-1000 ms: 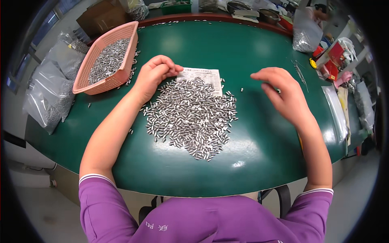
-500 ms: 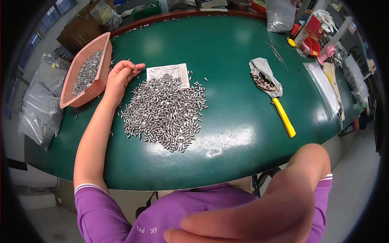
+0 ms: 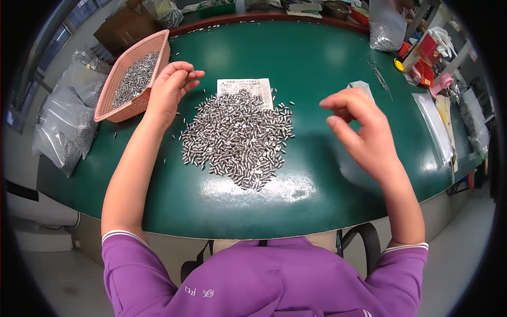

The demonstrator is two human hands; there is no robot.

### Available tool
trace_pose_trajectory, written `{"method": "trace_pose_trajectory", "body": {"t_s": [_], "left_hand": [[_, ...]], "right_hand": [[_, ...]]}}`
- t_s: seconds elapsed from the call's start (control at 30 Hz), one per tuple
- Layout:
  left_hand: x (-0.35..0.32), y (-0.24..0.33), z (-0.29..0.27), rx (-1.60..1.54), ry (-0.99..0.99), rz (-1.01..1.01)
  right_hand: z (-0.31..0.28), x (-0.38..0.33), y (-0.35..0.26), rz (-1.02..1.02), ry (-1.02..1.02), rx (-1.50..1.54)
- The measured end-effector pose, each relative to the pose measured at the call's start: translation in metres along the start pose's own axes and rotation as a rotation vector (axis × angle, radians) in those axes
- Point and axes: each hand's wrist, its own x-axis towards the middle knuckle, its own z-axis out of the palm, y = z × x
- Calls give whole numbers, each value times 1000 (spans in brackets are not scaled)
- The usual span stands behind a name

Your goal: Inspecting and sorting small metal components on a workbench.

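A broad heap of small silver metal pieces with pointed ends [image 3: 237, 140] lies on the green table. It partly covers a printed paper slip [image 3: 244, 86]. My left hand [image 3: 174, 87] hovers between this heap and a pink plastic basket [image 3: 113, 87] of similar pieces. Its thumb and index finger are pinched together, the other fingers loosely bent; whatever they hold is too small to make out. My right hand [image 3: 364, 129] hangs over the table right of the heap, thumb and fingers apart, holding nothing visible. Behind it shows a bit of grey cloth [image 3: 363, 87]; the yellow-handled tool is hidden.
Clear bags of metal pieces [image 3: 66, 132] stand at the left edge. Another filled bag [image 3: 385, 31] is at the back right, near thin wires [image 3: 381, 76]. Flat plastic sheets [image 3: 434, 127] lie at the right edge. A few loose pieces are scattered around the heap.
My right hand has swung from close in front of my chest out over the table, covering the yellow-handled tool. My left hand stays beside the basket, its fingers slightly shifted. The view has turned a little.
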Motion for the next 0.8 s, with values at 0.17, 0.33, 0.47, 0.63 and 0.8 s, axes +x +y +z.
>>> {"method": "trace_pose_trajectory", "body": {"t_s": [0.17, 0.33, 0.47, 0.63, 0.8], "left_hand": [[-45, 30, 49, -200, -99, -164], [-101, 23, 85, -408, -291, -466], [-129, 9, 84, -490, -312, -563], [-126, 6, 80, -566, -448, -550], [-130, 6, 80, -499, -493, -648]], "right_hand": [[22, -2, 8, -67, -267, -238], [48, -5, 12, -151, -267, -279], [57, -7, 13, -170, -231, -284], [59, -5, 13, -187, -233, -321], [60, -1, -3, -289, -155, -66]]}}
